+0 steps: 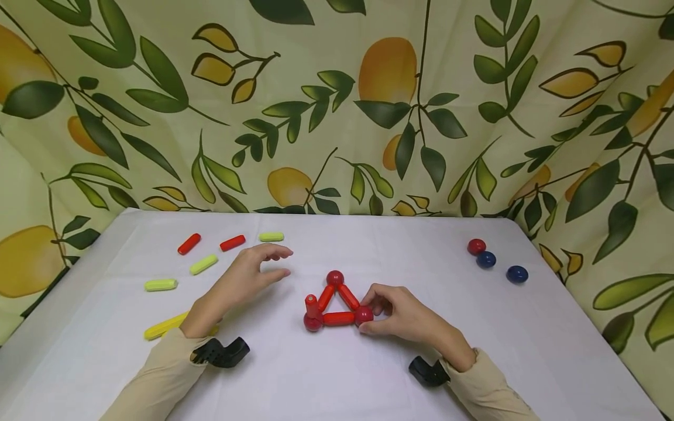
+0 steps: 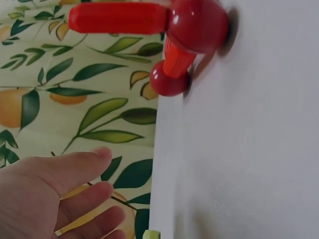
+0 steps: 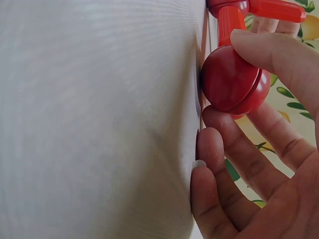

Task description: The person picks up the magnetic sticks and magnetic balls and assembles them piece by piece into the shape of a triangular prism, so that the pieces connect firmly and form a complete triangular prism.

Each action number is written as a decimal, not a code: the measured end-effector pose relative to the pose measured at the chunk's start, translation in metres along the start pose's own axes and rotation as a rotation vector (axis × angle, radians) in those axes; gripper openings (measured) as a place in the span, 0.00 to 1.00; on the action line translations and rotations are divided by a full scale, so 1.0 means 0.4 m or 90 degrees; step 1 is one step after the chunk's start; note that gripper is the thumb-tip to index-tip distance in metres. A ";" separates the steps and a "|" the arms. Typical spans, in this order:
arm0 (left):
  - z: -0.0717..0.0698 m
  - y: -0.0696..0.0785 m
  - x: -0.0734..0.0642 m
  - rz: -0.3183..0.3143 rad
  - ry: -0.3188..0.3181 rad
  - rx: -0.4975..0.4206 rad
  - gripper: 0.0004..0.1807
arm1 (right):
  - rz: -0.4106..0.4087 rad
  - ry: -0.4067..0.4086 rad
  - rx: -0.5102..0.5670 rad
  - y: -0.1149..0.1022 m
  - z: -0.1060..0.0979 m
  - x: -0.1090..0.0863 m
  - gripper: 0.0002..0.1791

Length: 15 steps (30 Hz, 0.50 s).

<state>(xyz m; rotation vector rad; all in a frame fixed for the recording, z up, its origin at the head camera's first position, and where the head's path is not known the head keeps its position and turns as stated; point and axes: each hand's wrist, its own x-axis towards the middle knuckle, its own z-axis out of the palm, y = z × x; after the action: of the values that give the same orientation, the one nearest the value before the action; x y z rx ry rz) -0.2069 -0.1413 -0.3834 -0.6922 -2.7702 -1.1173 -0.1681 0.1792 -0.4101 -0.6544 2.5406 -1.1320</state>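
A triangle of red rods (image 1: 339, 318) joined by red balls lies flat on the white table. From its left corner ball (image 1: 313, 321) a fourth red rod (image 1: 311, 305) stands up; it shows too as a red rod (image 2: 117, 18) in the left wrist view. My right hand (image 1: 402, 313) pinches the right corner ball (image 1: 364, 316), thumb on the near side, fingers behind; the right wrist view shows this ball (image 3: 229, 82) close up. Left of the triangle, my left hand (image 1: 244, 278) hovers over the table with thumb and fingers apart, holding nothing.
Red rods (image 1: 189, 244) and light green rods (image 1: 203, 264) lie scattered at the back left. Longer yellow rods (image 1: 164, 326) are partly hidden under the left forearm. At the back right sit a red ball (image 1: 476, 247) and two blue balls (image 1: 517, 274). A patterned curtain (image 1: 326, 52) hangs behind.
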 end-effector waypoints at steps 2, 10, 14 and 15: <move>0.000 -0.006 0.012 -0.005 0.015 0.012 0.19 | 0.001 0.001 -0.001 0.000 0.000 0.000 0.17; -0.007 -0.020 0.065 -0.040 0.017 0.060 0.20 | 0.003 0.001 0.005 0.002 0.000 0.000 0.17; -0.012 -0.035 0.087 -0.052 0.008 0.073 0.21 | 0.005 -0.002 0.009 0.002 0.000 0.001 0.17; -0.013 -0.040 0.092 -0.054 0.008 0.071 0.21 | 0.005 -0.001 0.009 0.002 0.000 0.002 0.17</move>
<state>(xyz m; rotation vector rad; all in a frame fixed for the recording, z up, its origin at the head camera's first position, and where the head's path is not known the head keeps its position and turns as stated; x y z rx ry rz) -0.2471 -0.1408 -0.3814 -0.5589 -2.8502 -0.9670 -0.1688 0.1793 -0.4107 -0.6413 2.5282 -1.1458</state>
